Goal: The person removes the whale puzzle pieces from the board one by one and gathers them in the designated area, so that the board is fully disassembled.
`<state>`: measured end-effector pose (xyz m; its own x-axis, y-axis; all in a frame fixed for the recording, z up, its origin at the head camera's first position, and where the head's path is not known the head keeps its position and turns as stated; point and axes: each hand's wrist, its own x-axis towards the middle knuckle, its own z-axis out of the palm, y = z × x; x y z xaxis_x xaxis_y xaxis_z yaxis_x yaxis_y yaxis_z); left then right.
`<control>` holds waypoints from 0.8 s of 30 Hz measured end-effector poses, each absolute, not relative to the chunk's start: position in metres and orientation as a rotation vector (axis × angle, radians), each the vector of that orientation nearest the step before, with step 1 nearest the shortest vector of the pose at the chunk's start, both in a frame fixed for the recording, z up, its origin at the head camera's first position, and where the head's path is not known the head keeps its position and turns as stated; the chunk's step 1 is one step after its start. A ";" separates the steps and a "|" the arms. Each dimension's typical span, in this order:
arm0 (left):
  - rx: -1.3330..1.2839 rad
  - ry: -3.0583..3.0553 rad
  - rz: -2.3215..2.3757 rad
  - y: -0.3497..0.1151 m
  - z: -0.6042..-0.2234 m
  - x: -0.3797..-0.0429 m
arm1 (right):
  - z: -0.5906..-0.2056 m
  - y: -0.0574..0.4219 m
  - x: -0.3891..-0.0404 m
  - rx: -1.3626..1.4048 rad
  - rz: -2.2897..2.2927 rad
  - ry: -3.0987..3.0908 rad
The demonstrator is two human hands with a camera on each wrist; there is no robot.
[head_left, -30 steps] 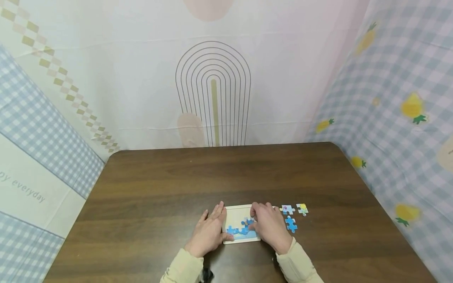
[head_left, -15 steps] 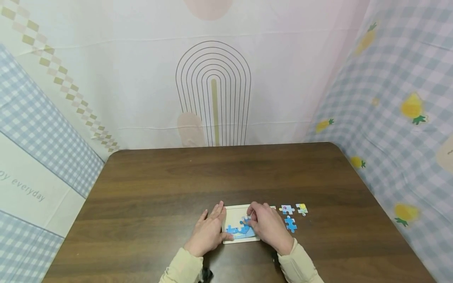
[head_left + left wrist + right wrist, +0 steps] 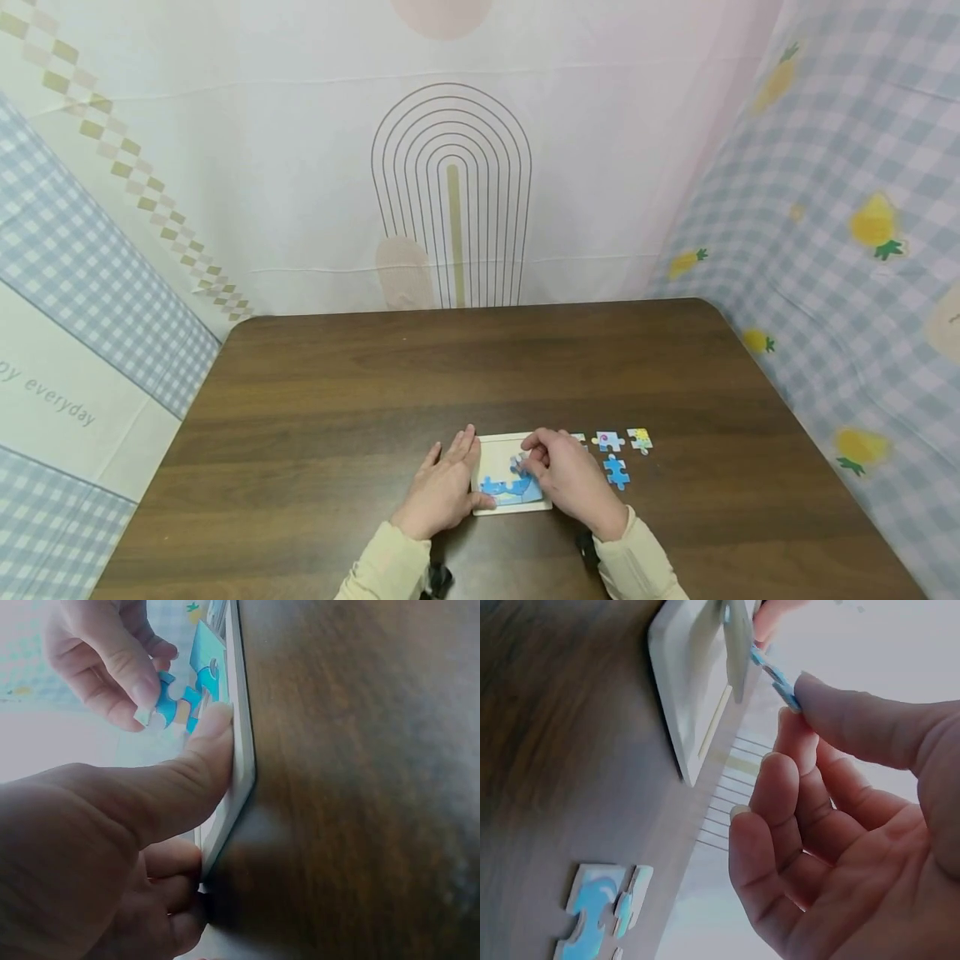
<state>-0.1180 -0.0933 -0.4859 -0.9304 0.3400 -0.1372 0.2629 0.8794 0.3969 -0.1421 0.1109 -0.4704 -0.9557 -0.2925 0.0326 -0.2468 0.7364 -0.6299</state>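
A shallow wooden puzzle tray (image 3: pixel 492 455) lies near the front of the table, with blue puzzle pieces (image 3: pixel 498 488) along its near side. My left hand (image 3: pixel 442 493) rests against the tray's left edge, fingers extended and thumb on the near corner. Over the tray's right half, my right hand (image 3: pixel 576 482) pinches a blue jigsaw piece (image 3: pixel 166 699) between thumb and index finger, raised above the tray. Beneath it, at the tray's right side, another piece (image 3: pixel 207 654) sits tilted up out of the tray, its pale underside showing in the right wrist view.
Right of the tray lie several loose pieces: a blue one (image 3: pixel 617 472), a white and purple one (image 3: pixel 608 441), a yellow one (image 3: pixel 640 440) and one partly hidden behind my right hand (image 3: pixel 578 437). The brown table (image 3: pixel 337 400) ends at a patterned cloth (image 3: pixel 315 192).
My right hand has lifted slightly, the pinched piece rising from the pieces in the tray. More of the loose piece behind that hand shows. The left hand stays still.
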 end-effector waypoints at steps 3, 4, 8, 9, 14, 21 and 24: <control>0.458 2.833 0.546 -0.093 -0.485 -0.118 | -0.467 0.116 -0.141 -0.398 -1.072 2.845; 0.459 2.833 0.539 -0.093 -0.484 -0.117 | -0.465 0.118 -0.141 -0.377 -1.087 2.841; 0.471 2.834 0.524 -0.093 -0.484 -0.117 | -0.460 0.131 -0.140 -0.288 -1.156 2.828; 0.474 2.835 0.523 -0.093 -0.485 -0.117 | -0.459 0.136 -0.140 -0.266 -1.185 2.818; 0.488 2.846 0.519 -0.094 -0.485 -0.117 | -0.456 0.161 -0.140 -0.232 -1.290 2.836; 0.493 2.844 0.525 -0.094 -0.485 -0.116 | -0.452 0.201 -0.137 -0.181 -1.239 2.948; 0.500 2.847 0.528 -0.094 -0.484 -0.115 | -0.448 0.215 -0.135 -0.108 -1.167 2.977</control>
